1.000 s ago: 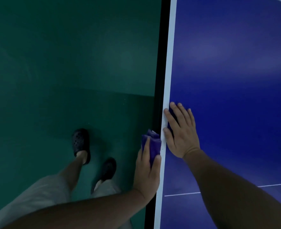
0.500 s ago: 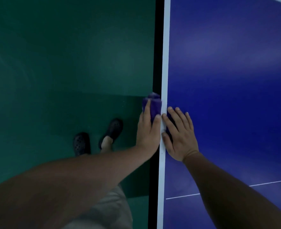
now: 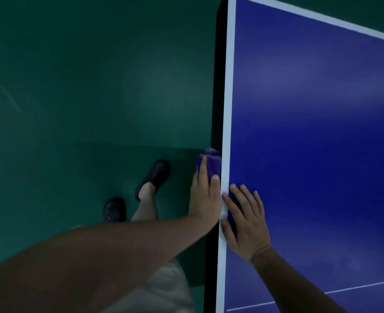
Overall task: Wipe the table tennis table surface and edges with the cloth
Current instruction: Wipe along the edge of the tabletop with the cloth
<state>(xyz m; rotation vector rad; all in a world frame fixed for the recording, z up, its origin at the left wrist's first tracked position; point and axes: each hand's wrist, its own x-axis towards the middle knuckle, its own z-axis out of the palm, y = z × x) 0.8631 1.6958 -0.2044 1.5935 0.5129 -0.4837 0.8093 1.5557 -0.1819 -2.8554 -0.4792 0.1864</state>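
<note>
An indoor sports hall: a blue table tennis table [image 3: 310,143] with white boundary lines fills three o'clock, green sports flooring [image 3: 85,86] spreads toward nine o'clock.

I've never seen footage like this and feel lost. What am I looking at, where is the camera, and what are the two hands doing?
No machine here: a person wears a camera on the head, looking down at their own arms. On the right is a blue table tennis table with white border lines; on the left, green floor and the person's dark perforated clogs. The left hand holds a bunched purple cloth against the table's dark side edge. The right hand rests flat, fingers spread, on the tabletop near the edge. Nothing else shows on the table.
</note>
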